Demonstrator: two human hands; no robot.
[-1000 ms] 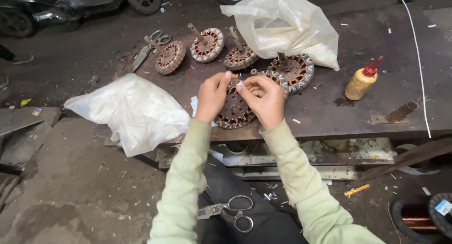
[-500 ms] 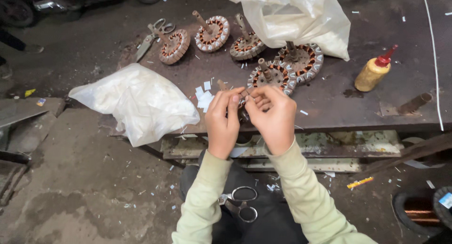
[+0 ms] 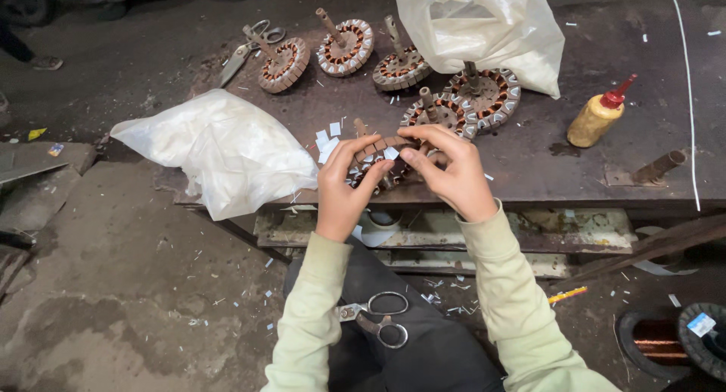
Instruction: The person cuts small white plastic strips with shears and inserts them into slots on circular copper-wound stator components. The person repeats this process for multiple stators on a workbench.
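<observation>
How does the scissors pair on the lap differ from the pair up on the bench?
The silver scissors on the dark lap lie near the person, below both hands; the scissors at the bench's far left corner lie far from them. The lap pair shows whole with blades shut; the bench pair is partly hidden behind a round wound stator. Both are metal and unheld.

Rusty metal workbench (image 3: 575, 172), dusty concrete floor (image 3: 113, 286)

Rusty wound stator (image 3: 378, 157), tilted at bench edge (image 3: 529, 188)

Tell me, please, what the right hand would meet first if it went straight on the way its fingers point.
Probably the left hand: the right hand points leftward across the wound stator both hold, though depth is unclear.
</observation>
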